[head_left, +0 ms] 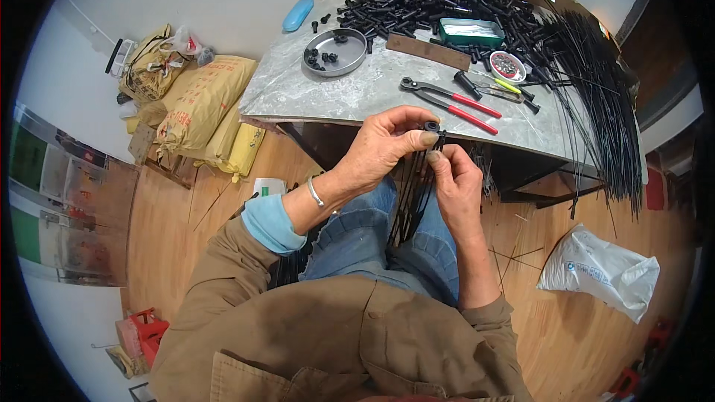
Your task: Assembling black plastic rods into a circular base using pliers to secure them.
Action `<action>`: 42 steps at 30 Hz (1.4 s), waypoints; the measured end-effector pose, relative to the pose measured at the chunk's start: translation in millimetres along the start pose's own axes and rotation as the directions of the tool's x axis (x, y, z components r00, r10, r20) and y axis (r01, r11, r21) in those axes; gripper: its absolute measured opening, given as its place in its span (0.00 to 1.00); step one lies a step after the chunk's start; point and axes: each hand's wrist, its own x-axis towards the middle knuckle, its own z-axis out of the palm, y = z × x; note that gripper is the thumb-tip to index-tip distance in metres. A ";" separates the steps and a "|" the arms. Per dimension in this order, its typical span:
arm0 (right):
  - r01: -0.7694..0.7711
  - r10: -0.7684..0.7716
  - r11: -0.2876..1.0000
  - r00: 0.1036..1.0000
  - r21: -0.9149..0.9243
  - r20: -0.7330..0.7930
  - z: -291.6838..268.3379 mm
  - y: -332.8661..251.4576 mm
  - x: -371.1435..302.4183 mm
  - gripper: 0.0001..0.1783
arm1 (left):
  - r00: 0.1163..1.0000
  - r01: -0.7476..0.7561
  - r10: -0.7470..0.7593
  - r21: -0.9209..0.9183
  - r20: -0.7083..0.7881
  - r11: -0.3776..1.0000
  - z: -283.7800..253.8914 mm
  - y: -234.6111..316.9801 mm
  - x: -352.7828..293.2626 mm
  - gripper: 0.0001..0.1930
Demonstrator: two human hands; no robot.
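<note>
Just off the table's front edge, my two hands meet over my lap. My left hand [387, 145] is closed, pinching a small black ring-shaped part [431, 126] between thumb and forefinger. Right beside it, my right hand [456, 182] pinches the top of a bunch of thin black rods [406, 212], which hang down between my knees. Fingers cover where the rods meet the ring part, so I cannot tell if they are joined. Closest on the tabletop lie pincers with red handles [454, 104] and a black bolt-like piece [468, 85].
The grey table [279, 97] bears a heap of black bolt-like pieces [424, 0], a round metal tray [360, 56], a green box [471, 31] and a small bowl [508, 67]. Long black rods [588, 82] overhang its right edge. Sacks [208, 104] stand left; a white bag [599, 272] lies right.
</note>
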 end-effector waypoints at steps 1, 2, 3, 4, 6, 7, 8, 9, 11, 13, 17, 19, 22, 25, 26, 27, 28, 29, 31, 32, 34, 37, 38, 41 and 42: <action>0.011 -0.011 1.000 1.000 -0.015 0.008 -0.1 -1.5 -0.3 0.11 | 1.000 0.000 0.000 -0.001 -0.001 1.000 1.1 -0.3 -1.0 0.15; 0.022 -0.021 0.999 1.000 -0.030 0.017 -0.3 -2.4 -0.4 0.12 | 1.000 -0.011 0.011 -0.028 -0.003 1.000 1.9 -0.5 -1.7 0.15; 0.022 -0.021 0.999 1.000 -0.030 0.018 -0.4 -2.6 -0.1 0.12 | 1.000 -0.021 0.021 -0.056 -0.006 0.998 2.5 -0.7 -2.6 0.15; 0.019 -0.019 0.999 1.000 -0.026 0.015 -1.0 -2.5 0.4 0.12 | 1.000 -0.022 0.022 -0.058 -0.005 0.998 3.4 -1.3 -3.2 0.15; 0.017 -0.016 1.000 1.000 -0.023 0.011 -2.2 -1.2 1.7 0.12 | 0.999 -0.038 0.038 -0.060 -0.002 0.997 4.9 -2.5 -4.4 0.15; -0.012 0.012 1.000 0.999 0.001 0.035 -2.6 0.5 2.2 0.12 | 0.999 -0.037 0.037 -0.061 0.001 0.997 4.7 -3.5 -5.4 0.15; -0.041 0.040 0.999 0.997 0.025 0.060 -3.5 1.8 2.9 0.12 | 0.999 -0.033 0.033 -0.072 0.005 0.997 4.3 -4.7 -6.4 0.15; -0.043 0.041 0.999 0.997 0.024 0.058 -5.7 2.7 4.0 0.12 | 1.000 -0.028 0.029 -0.083 0.010 0.996 4.0 -5.4 -7.0 0.14; -0.108 0.089 0.990 0.976 0.088 0.201 -10.2 4.7 5.7 0.15 | 0.999 -0.041 0.042 -0.068 0.010 0.997 3.0 -5.8 -8.8 0.14; -0.170 0.136 0.978 0.960 0.123 0.244 -12.9 -0.5 8.5 0.14 | 0.998 -0.055 0.056 -0.053 0.010 0.997 2.9 -7.0 -10.1 0.14; -0.346 0.256 0.919 0.888 0.188 0.383 -18.6 -3.1 12.8 0.15 | 0.996 -0.063 0.069 -0.106 0.049 0.992 -0.4 -10.2 -9.8 0.14; -0.378 0.267 0.904 0.864 0.199 0.428 -22.0 -4.0 14.3 0.15 | 0.995 -0.054 0.062 -0.110 0.073 0.992 -4.2 -7.4 -9.2 0.15; -0.442 0.277 0.871 0.805 0.217 0.525 -29.5 2.8 18.9 0.15 | 0.983 0.023 -0.012 -0.055 0.183 0.998 -8.3 -1.1 -9.2 0.17; -0.492 0.269 0.837 0.750 0.238 0.605 -32.8 4.3 20.0 0.16 | 0.957 0.098 -0.083 -0.041 0.278 0.994 -10.0 0.9 -10.1 0.20; -0.511 0.258 0.822 0.728 0.251 0.635 -33.3 3.7 19.9 0.16 | 0.940 0.091 -0.078 -0.027 0.331 0.995 -8.3 5.3 -11.3 0.22; -0.512 0.259 0.822 0.728 0.251 0.635 -32.7 2.0 17.6 0.16 | 0.921 0.084 -0.072 -0.013 0.383 0.996 -6.7 8.4 -12.4 0.23; -0.498 0.283 0.829 0.766 0.253 0.578 -29.7 -0.4 14.3 0.16 | 0.923 0.082 -0.071 -0.013 0.379 0.997 -4.1 8.9 -14.2 0.23; -0.484 0.305 0.838 0.799 0.254 0.518 -27.1 -1.8 11.9 0.17 | 0.945 0.107 -0.078 -0.077 0.317 0.991 1.1 7.6 -16.5 0.24; -0.449 0.296 0.852 0.839 0.271 0.457 -24.2 0.4 10.2 0.16 | 0.964 0.125 -0.086 -0.144 0.253 0.982 10.9 2.2 -19.6 0.25; -0.411 0.287 0.865 0.875 0.287 0.389 -23.1 0.6 9.1 0.16 | 0.992 0.084 -0.076 -0.080 0.104 0.993 15.6 -2.0 -20.4 0.25; -0.379 0.301 0.893 0.903 0.243 0.306 -14.7 -3.9 7.0 0.16 | 0.997 0.048 -0.049 -0.010 -0.052 0.999 25.4 -9.5 -20.5 0.24; -0.305 0.264 0.926 0.944 0.222 0.197 -8.0 0.0 4.4 0.15 | 0.934 -0.171 0.231 0.228 -0.271 0.959 34.2 -17.4 -21.6 0.15; -0.263 0.226 0.933 0.960 0.246 0.168 -7.3 1.8 3.0 0.15 | 0.933 -0.176 0.236 0.228 -0.272 0.958 34.7 -17.1 -22.5 0.15; -0.236 0.211 0.943 0.969 0.234 0.125 -0.5 -0.3 -2.6 0.17 | 0.898 -0.176 0.370 0.579 -0.236 0.796 38.6 -4.7 -25.8 0.12; -0.213 0.196 0.954 0.976 0.210 0.101 1.1 -1.4 -4.4 0.17 | 0.898 -0.176 0.372 0.581 -0.236 0.795 37.8 -4.3 -25.7 0.12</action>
